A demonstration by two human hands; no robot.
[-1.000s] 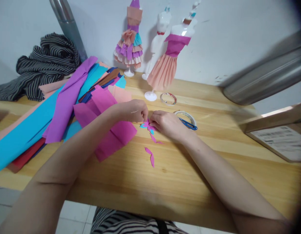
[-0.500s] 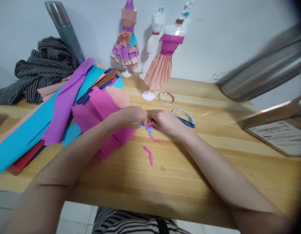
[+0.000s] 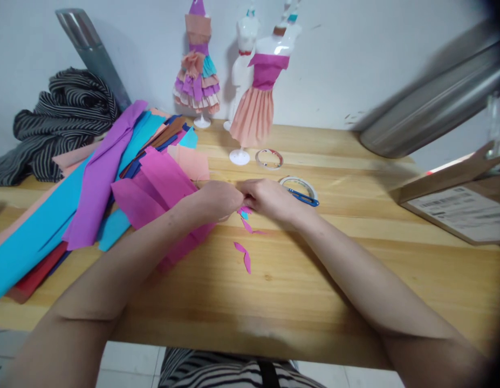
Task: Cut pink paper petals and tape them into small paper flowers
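My left hand (image 3: 220, 197) and my right hand (image 3: 266, 198) meet above the wooden table, their closed fingertips almost touching. Whatever they pinch is hidden behind the fingers. Just below the right fingertips lie a small blue scrap (image 3: 244, 214) and magenta scraps, and a twisted magenta strip (image 3: 244, 256) rests nearer to me. Beneath the left forearm spreads a sheet of magenta crepe paper (image 3: 157, 180). A roll of tape (image 3: 310, 186) with a blue-handled cutter (image 3: 303, 197) on it sits beside the right hand.
Behind the hands stand dress-form figures, one in a pleated peach skirt (image 3: 253, 116), one in a ruffled dress (image 3: 199, 81). A clear ring (image 3: 269, 159) lies near them. Coloured paper (image 3: 43, 226) and striped cloth (image 3: 67, 113) fill the left; a cardboard box (image 3: 456, 210) and metal cylinder (image 3: 431, 102) stand right.
The view has shifted a little, so most things sit farther left. My left hand has rolled slightly over at the wrist, and both hands stay together at the same spot.
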